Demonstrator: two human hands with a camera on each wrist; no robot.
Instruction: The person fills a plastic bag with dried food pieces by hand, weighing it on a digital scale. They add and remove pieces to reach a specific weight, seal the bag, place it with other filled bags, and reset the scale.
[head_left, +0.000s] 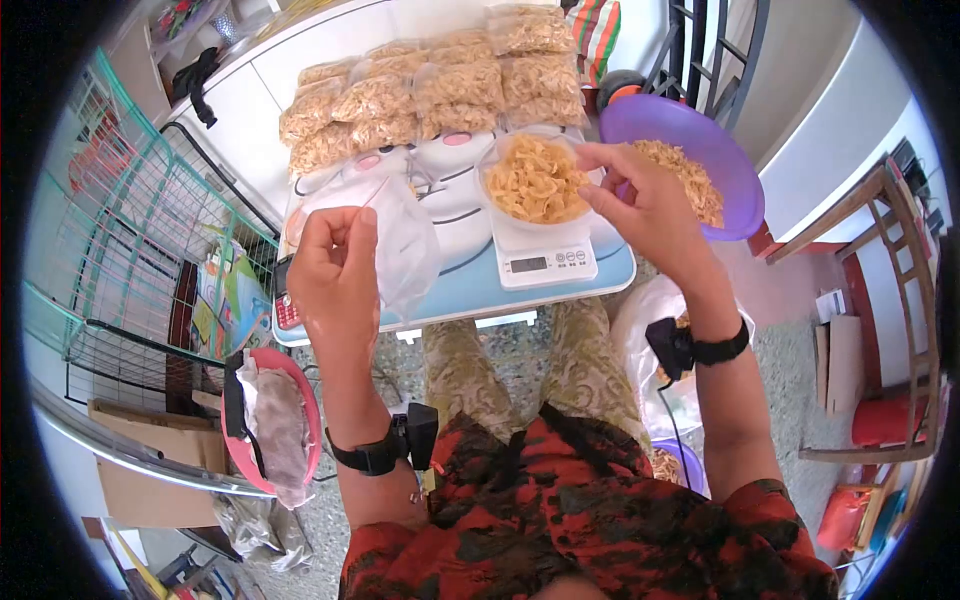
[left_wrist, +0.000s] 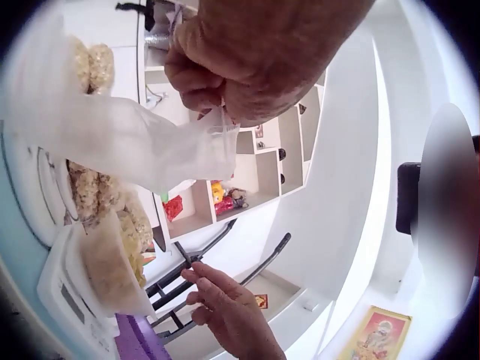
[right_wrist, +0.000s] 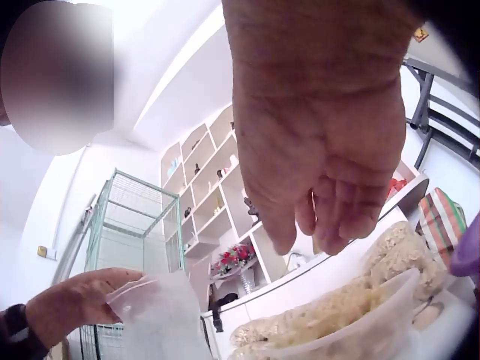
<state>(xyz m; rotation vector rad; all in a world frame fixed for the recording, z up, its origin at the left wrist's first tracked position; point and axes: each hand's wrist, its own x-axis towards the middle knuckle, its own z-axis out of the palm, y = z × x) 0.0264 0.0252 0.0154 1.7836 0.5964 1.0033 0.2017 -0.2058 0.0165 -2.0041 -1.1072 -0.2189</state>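
Note:
My left hand pinches the mouth of a thin clear plastic bag between thumb and fingers. The bag hangs limp over the left part of the small table, and the left wrist view shows its edge at the fingertips. My right hand hovers at the right side of a translucent bowl, fingers loosely bent and holding nothing. Yellowish curled dry flakes fill the bowl, which sits on a white digital scale. In the right wrist view the fingers point down above the bowl.
Several packed bags of flakes are stacked along the table's back. A purple basin with more flakes stands at the right. By the table's left edge lies a red calculator. A green wire cage rises at the left.

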